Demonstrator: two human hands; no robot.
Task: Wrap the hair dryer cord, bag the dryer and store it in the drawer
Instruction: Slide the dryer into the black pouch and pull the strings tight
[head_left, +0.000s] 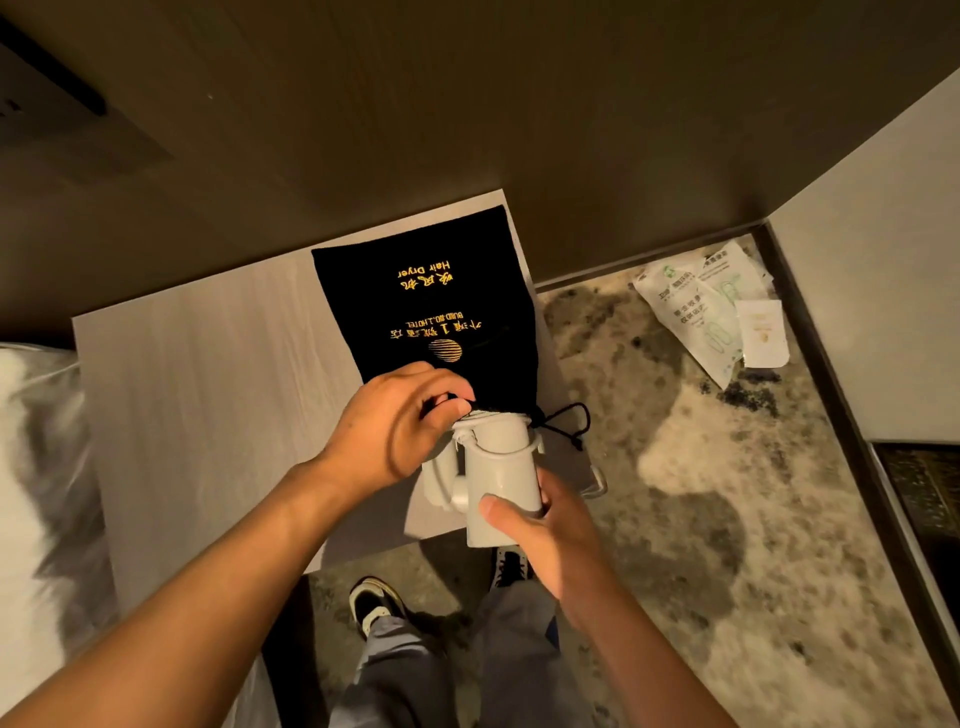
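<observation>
You are at the bagging step. Your right hand (540, 535) grips the white plastic hair dryer (498, 473) by its barrel at the tabletop's (208, 389) near right corner, nose at the mouth of the black cloth drawstring bag with gold lettering (431, 306). Your left hand (395, 431) pinches that mouth's rim. The bag lies flat toward the far right corner. Next, I judge, widen the opening and slide the dryer in, minding the black drawstring (569, 423).

"Hair Dryer" on black bag (426, 312)
</observation>
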